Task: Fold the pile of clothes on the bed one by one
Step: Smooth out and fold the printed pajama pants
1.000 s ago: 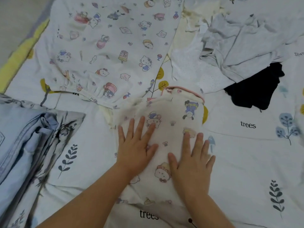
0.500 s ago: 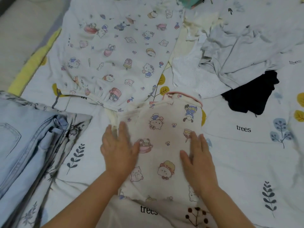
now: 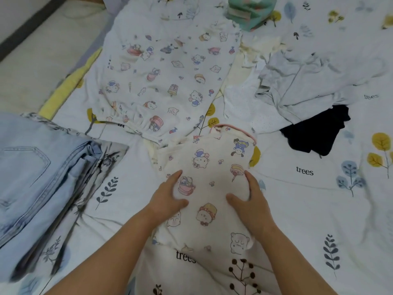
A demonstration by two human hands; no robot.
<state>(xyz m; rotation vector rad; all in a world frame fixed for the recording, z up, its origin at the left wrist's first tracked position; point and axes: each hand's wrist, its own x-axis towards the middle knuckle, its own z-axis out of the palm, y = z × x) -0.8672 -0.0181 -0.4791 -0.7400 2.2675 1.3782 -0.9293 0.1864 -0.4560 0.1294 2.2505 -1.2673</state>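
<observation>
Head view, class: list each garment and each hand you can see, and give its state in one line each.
Cartoon-print top: folded, flat on the bed, held at both sides.
Left hand: grip on the top's left edge.
Right hand: grip on the top's right edge.
Cartoon-print trousers: spread out, unfolded.
Jeans: folded, stacked at left.
Grey garment: crumpled, unfolded.
Dark garment: crumpled, partly under the grey one.

Jeans (image 3: 32, 177) left of folded top (image 3: 208, 184)

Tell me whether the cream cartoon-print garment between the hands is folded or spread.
Folded: the cream cartoon-print garment lies as a narrow, compact rectangle, left hand and right hand gripping its side edges.
</observation>
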